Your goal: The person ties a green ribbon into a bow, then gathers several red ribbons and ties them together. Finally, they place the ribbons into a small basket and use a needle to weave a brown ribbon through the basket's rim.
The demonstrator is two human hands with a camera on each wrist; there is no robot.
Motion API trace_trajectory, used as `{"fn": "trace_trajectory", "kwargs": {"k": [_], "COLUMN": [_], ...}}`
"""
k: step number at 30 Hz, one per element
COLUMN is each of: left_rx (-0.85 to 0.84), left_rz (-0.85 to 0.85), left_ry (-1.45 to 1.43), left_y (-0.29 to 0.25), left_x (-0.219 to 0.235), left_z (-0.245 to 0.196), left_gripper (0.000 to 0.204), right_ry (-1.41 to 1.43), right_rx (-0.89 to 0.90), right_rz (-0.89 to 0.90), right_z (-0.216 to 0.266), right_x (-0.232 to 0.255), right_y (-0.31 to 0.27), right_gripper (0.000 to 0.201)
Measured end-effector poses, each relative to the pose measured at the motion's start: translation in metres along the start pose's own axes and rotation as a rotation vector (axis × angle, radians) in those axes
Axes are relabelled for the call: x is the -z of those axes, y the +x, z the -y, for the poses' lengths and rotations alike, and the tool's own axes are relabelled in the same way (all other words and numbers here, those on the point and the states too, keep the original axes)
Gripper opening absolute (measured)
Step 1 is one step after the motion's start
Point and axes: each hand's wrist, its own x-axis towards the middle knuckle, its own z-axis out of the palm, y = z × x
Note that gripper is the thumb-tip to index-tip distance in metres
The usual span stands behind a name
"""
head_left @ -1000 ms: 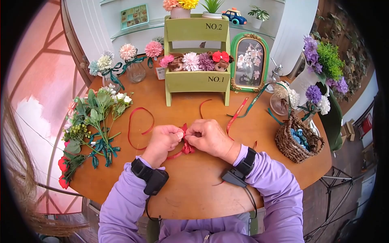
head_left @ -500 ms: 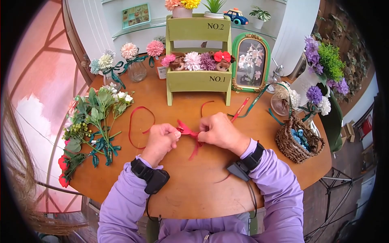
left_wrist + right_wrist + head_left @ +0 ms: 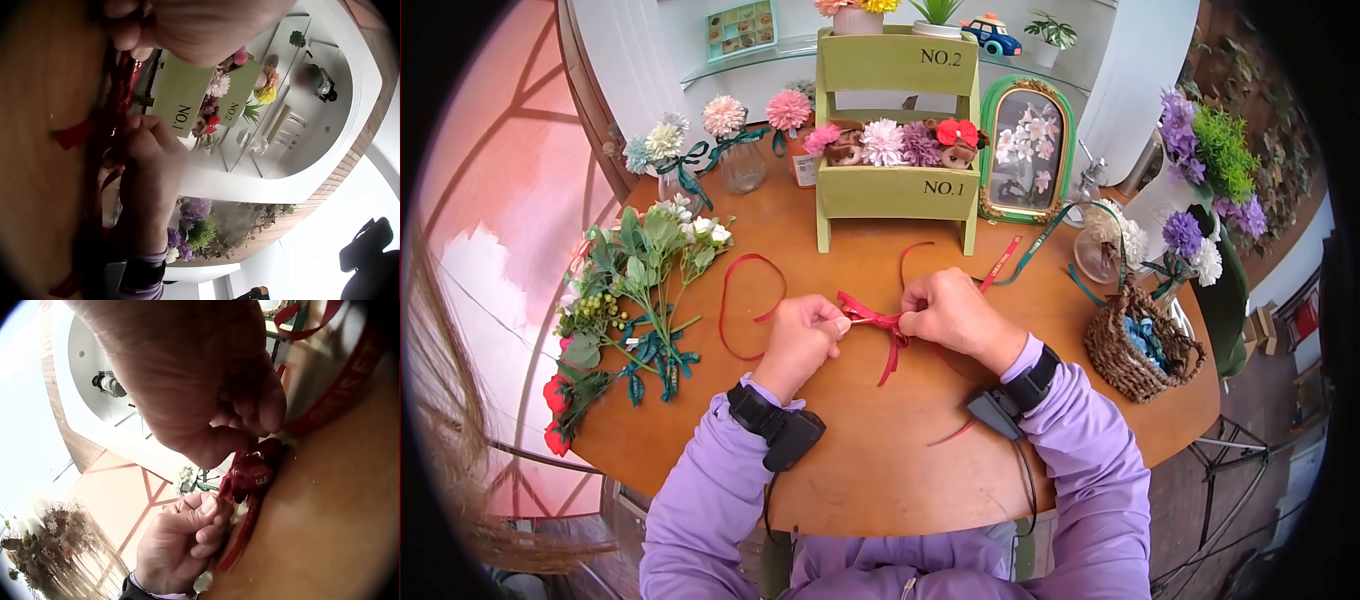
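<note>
To the left of the green stand (image 3: 880, 198) marked NO.1 and NO.2, a leafy bunch of flowers (image 3: 640, 275) is lying on the wooden table (image 3: 870, 450), its stems pointing towards us. Nearer the stand, in front of its left side, a thin red ribbon (image 3: 724, 305) is curling in a loop. Next, in front of the stand's left leg, we are holding our left hand (image 3: 802, 340) narrow, thumb and fingers pinching one end of a bunched red bow (image 3: 876, 319). The bow is hanging between our hands, in front of the stand, one tail dangling towards us. In front of the stand's right half, we are pinching the bow's other side with our right hand (image 3: 960, 318), fingers bent close. Just right of the stand, a green-framed flower picture (image 3: 1028, 160) is standing upright. Farther right and nearer us than the stand, a woven basket (image 3: 1115, 368) is holding blue-green ribbon (image 3: 1143, 338).
</note>
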Motion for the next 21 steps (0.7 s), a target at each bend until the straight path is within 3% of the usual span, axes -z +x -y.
{"fn": "trace_trajectory", "kwargs": {"k": [4, 6, 10, 12, 13, 15, 19, 21], "left_rx": [0.015, -0.023, -0.172, -0.72, -0.726, -0.4, -0.293, -0.146], "left_rz": [0.052, 0.086, -0.008, -0.261, -0.262, 0.133, 0.151, 0.186], "left_ry": [-0.023, 0.014, -0.015, 0.368, 0.37, 0.143, 0.008, -0.034], "left_y": [-0.001, -0.001, 0.0, 0.002, 0.002, 0.001, -0.001, -0.005], "left_x": [0.0, -0.001, -0.006, -0.008, -0.006, -0.003, -0.002, 0.001], "left_z": [-0.002, -0.001, 0.0, -0.003, -0.003, 0.003, 0.004, -0.006], "left_gripper": [0.009, 0.011, 0.013, 0.018, 0.018, 0.018, 0.017, 0.015], "right_ry": [0.109, -0.245, -0.161, -0.133, -0.101, -0.046, 0.099, 0.147], "right_rx": [0.034, 0.232, 0.165, 0.202, 0.236, 0.245, 0.227, 0.23], "right_rz": [-0.055, -0.084, 0.004, 0.005, 0.007, -0.007, -0.012, -0.022], "right_z": [0.015, 0.02, 0.006, 0.012, 0.014, 0.017, 0.021, 0.016], "right_x": [-0.009, -0.018, -0.015, -0.01, -0.009, -0.011, -0.014, -0.017], "right_y": [-0.002, -0.006, -0.004, -0.004, -0.004, -0.004, -0.005, -0.006], "right_gripper": [0.024, 0.027, 0.025, 0.024, 0.023, 0.021, 0.017, 0.019]}}
